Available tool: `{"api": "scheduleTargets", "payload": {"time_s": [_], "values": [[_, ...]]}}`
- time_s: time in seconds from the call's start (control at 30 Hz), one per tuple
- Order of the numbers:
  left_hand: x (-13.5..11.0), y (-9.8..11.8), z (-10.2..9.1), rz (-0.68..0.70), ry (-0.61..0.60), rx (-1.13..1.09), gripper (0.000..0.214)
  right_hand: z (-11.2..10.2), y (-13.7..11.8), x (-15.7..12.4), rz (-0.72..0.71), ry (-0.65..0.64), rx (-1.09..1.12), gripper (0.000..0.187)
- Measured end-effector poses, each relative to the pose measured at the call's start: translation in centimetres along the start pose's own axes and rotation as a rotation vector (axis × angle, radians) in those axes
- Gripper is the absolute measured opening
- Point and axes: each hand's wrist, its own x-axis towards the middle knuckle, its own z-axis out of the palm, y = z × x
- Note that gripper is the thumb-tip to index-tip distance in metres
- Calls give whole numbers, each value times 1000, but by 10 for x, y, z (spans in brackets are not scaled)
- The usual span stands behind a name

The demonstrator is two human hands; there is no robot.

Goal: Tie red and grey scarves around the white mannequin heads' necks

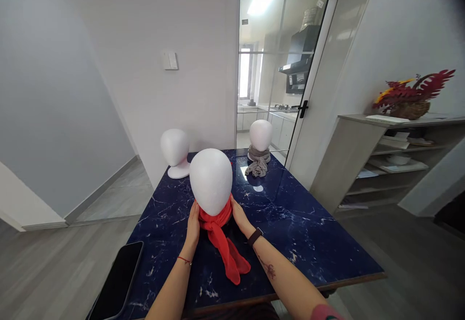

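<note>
Person's two hands flanked the neck of the nearest white foam mannequin head (210,179), left hand (193,220) and right hand (240,214) each against a side of the red scarf (220,242). Scarf circled the neck, knotted in front, tail draped down over the blue marble-patterned table (290,228). Hands cupped inward, spaced about the neck's width; fingertips hidden behind, so couldn't tell whether they pinched cloth. Handling, as judged: even, light pressure both sides suited it best, since one-sided tugging could have tipped the head or skewed the knot. Behind stood a bare mannequin head (175,146) and another wearing a grey-brown scarf (257,166).
</note>
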Motion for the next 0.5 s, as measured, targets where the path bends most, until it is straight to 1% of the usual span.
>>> {"api": "scheduleTargets", "payload": {"time_s": [0.07, 0.13, 0.17, 0.23, 0.4, 0.5], "values": [[-1, -1, -1, 7, -14, 22, 50, -2, -2, 1, 57, -6, 208, 48], [-4, 0, -1, 28, -11, 84, 52, -3, -6, 4, 101, 43, 368, 40], [-5, 1, 0, 43, -15, 125, 52, -4, -7, 4, 115, 73, 409, 36], [-8, 3, 0, 83, -31, 203, 52, -4, -9, 4, 136, 100, 435, 34], [-13, 6, 1, 142, -41, 321, 54, -4, -14, -2, 146, -49, 467, 37], [-16, 4, 0, 179, -43, 363, 55, -5, -17, -5, 163, -64, 454, 36]]}}
